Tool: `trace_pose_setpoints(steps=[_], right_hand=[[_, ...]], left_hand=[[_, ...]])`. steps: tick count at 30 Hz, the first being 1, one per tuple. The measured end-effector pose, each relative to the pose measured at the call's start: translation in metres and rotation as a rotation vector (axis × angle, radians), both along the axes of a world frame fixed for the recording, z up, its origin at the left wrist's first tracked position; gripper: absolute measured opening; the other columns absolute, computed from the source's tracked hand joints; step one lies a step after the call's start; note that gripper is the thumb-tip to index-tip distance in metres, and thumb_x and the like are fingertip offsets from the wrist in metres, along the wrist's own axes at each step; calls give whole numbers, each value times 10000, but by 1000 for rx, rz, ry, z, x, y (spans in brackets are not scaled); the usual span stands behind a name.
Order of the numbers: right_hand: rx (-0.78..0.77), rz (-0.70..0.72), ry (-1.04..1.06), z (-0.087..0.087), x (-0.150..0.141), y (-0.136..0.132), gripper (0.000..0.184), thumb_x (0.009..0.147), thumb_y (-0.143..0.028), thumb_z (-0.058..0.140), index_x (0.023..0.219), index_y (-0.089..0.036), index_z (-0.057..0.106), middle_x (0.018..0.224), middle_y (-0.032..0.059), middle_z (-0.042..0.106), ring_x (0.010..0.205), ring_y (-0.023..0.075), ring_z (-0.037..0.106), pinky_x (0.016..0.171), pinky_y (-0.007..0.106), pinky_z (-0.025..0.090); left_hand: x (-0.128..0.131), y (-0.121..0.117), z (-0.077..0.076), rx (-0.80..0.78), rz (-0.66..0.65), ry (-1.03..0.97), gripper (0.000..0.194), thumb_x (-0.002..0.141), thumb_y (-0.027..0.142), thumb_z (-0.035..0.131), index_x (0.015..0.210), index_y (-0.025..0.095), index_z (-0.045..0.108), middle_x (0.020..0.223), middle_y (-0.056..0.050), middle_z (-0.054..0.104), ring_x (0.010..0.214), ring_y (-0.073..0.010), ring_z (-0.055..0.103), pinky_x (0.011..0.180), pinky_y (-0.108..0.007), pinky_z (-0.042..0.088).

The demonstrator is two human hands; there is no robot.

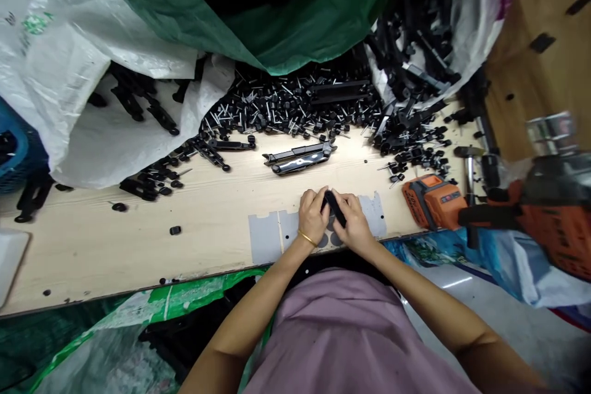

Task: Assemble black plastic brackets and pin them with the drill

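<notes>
Near the front edge of the table, my left hand (314,215) and my right hand (353,221) are both closed on a black plastic part (335,208). It is narrow with a rounded end, and the fingers cover much of it. Below the hands, grey sheet pieces (265,239) lie flat on the wood, with dark round spots between the wrists. Just beyond the hands rests a pair of long black plastic pieces (302,158), side by side and partly shiny. A yellow bangle circles my left wrist.
A heap of black-headed metal pins (277,104) spreads along the back. A white sack (133,135) and another sack (480,31) spill black parts. A green bag (295,49) hangs over the heap. At right lie an orange-and-black power tool (545,221) and a hammer (470,172).
</notes>
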State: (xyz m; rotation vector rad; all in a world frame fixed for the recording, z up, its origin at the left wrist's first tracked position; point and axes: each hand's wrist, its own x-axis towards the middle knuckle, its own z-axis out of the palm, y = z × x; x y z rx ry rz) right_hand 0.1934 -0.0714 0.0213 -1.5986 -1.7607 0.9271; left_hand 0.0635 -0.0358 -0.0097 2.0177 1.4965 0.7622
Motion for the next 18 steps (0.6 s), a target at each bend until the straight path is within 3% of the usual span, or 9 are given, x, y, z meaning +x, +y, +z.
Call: trace_pose_setpoints(steps=[4,7,8,11,12,14,16,18], right_hand=[[-13,33,8,13,26,11,605,797,-303,576,1373,-299,390,1149,87,492,1011,238,525,874,399,487],[94,-262,-101,24,69,43,508,833,-366,512,1317,-222,451,1186,130,460,1048,256,494,844,432,475],[145,-401,-153,26,84,59,496,833,-370,505,1300,-210,459,1197,135,458,1082,262,474,871,447,455],[186,-718,-255,24,125,117,501,782,-405,550,1239,-209,486,1109,113,533,1071,276,470,959,531,349],[147,-794,-224,21,134,136,445,782,-394,538,1188,-213,515,1067,100,555,1043,270,484,954,541,342],[69,-929,-143,13,147,168,312,775,-351,522,1048,-209,567,1007,74,578,1010,253,498,945,542,340],[39,-997,-56,4,156,189,220,740,-287,538,935,-190,570,949,49,580,968,222,516,937,500,363],[59,-1022,46,-2,165,198,189,701,-234,549,879,-170,542,890,29,564,897,183,534,900,429,409]], left_hand=[[-13,-7,11,-3,36,199,407,861,212,488,1261,137,499,920,-92,512,896,-235,505,803,-384,429],[-22,-19,26,97,94,367,533,825,177,530,1345,166,415,1118,-167,493,1071,-303,476,887,-474,377],[-23,-21,31,141,18,407,547,815,141,530,1346,210,417,1198,-170,474,1146,-312,443,935,-499,340],[-17,-19,44,213,-413,457,453,811,78,513,1212,288,522,1320,-83,467,1286,-268,351,1066,-525,204],[-14,-15,48,215,-537,461,383,817,87,515,1152,269,550,1291,-66,503,1286,-251,360,1089,-517,184],[-9,-5,52,204,-659,477,244,826,111,527,1042,214,576,1133,-63,594,1203,-227,449,1100,-486,217],[-9,4,56,177,-636,494,163,827,135,551,982,177,574,961,-66,623,1051,-214,541,1040,-430,331],[-14,9,58,137,-488,484,139,843,200,567,976,161,565,890,-69,613,915,-205,578,897,-364,439]])
